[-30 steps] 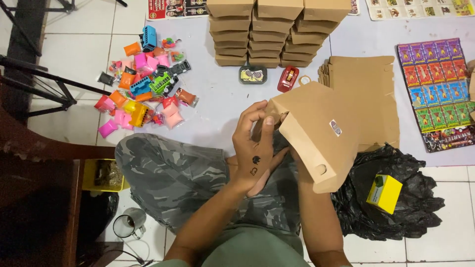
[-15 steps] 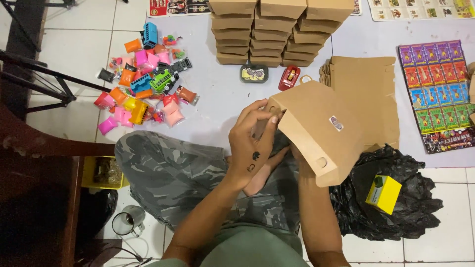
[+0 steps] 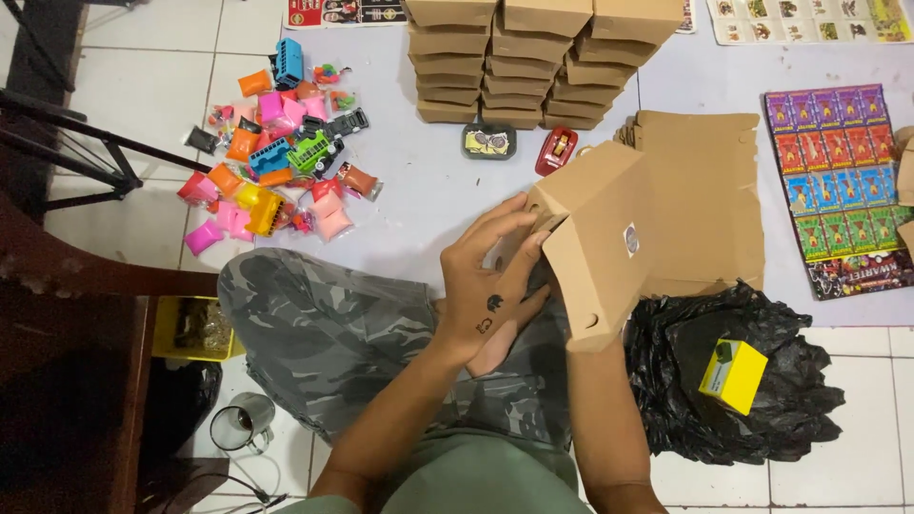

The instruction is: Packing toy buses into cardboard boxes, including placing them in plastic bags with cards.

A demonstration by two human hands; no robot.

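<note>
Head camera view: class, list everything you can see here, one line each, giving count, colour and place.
Cardboard box: one, brown, held in both hands.
Flat box blanks: a pile, brown, behind it.
Folded boxes: three stacks, brown, top centre.
Small toys: many, mixed colours, upper left.
Card sheet: one, multicoloured, right.
Plastic bag: one, black, lower right.
Small carton: one, yellow, on the bag.
Left hand: fingers on the box's open end.
Right hand: hidden behind the box.

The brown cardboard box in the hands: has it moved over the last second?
Yes. The brown cardboard box has tilted and edged up toward the stacked boxes.
</note>
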